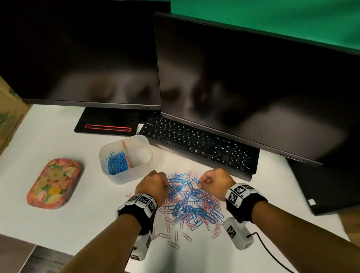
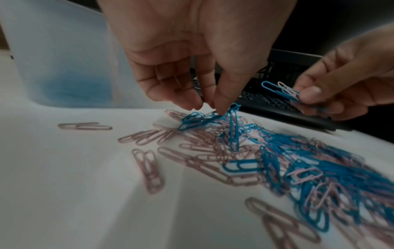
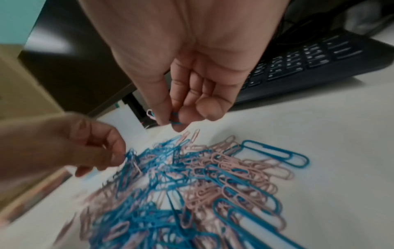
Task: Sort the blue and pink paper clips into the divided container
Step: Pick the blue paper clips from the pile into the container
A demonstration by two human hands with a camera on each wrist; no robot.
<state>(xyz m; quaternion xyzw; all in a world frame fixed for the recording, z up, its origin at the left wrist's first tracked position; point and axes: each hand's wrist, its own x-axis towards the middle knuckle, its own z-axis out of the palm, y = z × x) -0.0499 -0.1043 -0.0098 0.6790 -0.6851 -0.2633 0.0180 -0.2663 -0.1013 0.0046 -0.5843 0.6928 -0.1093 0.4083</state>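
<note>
Directly between both hands (image 1: 155, 187) (image 1: 217, 182), touching fingertips: mixed paper clips (image 1: 190, 205).

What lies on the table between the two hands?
The far end of the mixed clip pile, between the left hand and right hand; clearest in the head view.

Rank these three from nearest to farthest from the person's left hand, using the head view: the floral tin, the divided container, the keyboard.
From the left hand:
1. Divided container, just beyond the hand, slightly left.
2. Keyboard, farther back on the right.
3. Floral tin, far out on the left side of the table.
</note>
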